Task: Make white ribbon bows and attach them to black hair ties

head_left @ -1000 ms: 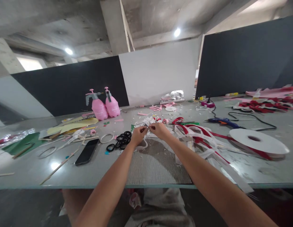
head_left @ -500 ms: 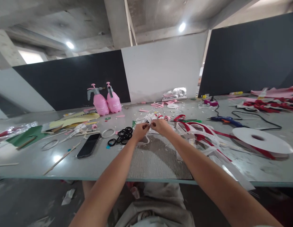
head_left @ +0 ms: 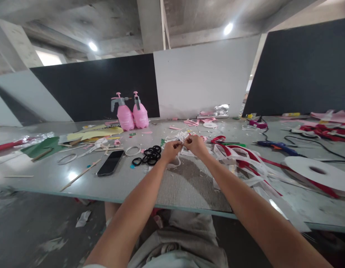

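My left hand (head_left: 171, 151) and my right hand (head_left: 196, 145) meet close together over the middle of the table, fingers pinched. Between their fingertips is white ribbon (head_left: 184, 136), partly hidden by the fingers. A loose white length (head_left: 176, 162) hangs below the left hand onto a dark board (head_left: 189, 186). Just left of the hands lie several black hair ties (head_left: 152, 154). To the right, red and white ribbons (head_left: 245, 158) lie in loops, trailing toward a large white spool (head_left: 319, 171).
A phone (head_left: 110, 163), a white ring (head_left: 132, 150) and a thin stick (head_left: 80, 175) lie at left. Two pink spray bottles (head_left: 133, 116) stand behind. A blue glue gun (head_left: 278, 147) with a black cord lies at right. Red and white bows (head_left: 323, 131) are piled at far right.
The camera view has shifted, so the table's contents appear slightly moved and tilted. Both hands stay pinched at the white ribbon, with a slightly wider gap between them.
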Demonstrator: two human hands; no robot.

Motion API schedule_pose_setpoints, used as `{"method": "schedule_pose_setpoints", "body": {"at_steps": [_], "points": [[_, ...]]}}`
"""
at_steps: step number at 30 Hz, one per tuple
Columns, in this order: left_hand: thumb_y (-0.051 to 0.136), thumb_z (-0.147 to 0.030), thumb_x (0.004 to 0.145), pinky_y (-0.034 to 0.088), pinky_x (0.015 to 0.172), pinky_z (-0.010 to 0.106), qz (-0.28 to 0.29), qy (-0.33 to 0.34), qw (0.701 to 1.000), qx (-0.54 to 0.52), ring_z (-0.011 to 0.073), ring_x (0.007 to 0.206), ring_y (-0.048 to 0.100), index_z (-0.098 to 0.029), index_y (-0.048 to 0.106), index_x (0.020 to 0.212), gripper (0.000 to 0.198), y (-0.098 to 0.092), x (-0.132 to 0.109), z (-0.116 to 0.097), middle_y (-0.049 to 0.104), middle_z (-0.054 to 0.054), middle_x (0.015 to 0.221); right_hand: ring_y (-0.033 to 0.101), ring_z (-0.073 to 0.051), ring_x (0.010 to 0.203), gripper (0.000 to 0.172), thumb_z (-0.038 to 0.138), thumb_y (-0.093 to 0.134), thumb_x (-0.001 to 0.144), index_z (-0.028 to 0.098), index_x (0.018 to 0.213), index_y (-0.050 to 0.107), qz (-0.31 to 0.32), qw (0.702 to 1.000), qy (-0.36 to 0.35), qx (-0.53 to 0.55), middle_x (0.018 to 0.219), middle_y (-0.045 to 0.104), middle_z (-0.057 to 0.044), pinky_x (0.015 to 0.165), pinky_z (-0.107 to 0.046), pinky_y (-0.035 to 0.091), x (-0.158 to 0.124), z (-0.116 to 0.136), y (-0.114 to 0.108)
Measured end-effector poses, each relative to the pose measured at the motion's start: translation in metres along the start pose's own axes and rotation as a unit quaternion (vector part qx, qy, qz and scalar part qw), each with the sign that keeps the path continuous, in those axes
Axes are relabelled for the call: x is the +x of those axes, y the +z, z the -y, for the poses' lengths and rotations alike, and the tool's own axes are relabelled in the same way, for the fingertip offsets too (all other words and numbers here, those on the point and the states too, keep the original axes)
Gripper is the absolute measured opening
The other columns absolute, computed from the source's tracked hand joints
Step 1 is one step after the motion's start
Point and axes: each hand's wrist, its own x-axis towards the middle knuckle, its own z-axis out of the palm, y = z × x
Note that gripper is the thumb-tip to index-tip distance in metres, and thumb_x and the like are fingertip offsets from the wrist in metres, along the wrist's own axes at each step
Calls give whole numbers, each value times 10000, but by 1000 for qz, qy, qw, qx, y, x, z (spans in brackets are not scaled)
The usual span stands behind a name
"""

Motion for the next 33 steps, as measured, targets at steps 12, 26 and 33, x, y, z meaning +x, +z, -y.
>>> {"method": "schedule_pose_setpoints", "body": {"at_steps": [12, 26, 33], "points": [[557, -291, 789, 377, 611, 211, -13, -2, 999, -38, 99, 622, 483, -107, 699, 934, 274, -2, -2, -1, 574, -8, 674, 563, -118, 545, 373, 424, 439, 869, 171, 638, 585, 50, 997, 17, 48, 602, 641, -26, 546, -215, 361, -2, -4, 4], [556, -323, 791, 317, 512, 204, 11, -23, 997, -72, 75, 521, 376, -117, 693, 920, 279, -2, -4, -6, 476, -35, 584, 585, -128, 642, 329, 399, 647, 769, 189, 1019, 605, -27, 999, -47, 3, 802, 664, -18, 621, -237, 403, -6, -2, 4], [528, -285, 779, 313, 534, 201, 0, -24, 996, -90, 75, 552, 370, -116, 660, 786, 214, -1, -4, -8, 458, -32, 586, 587, -124, 692, 179, 328, 565, 847, 169, 827, 645, -26, 988, -131, -78, 887, 640, -51, 671, -236, 402, -8, 4, 3]]}}
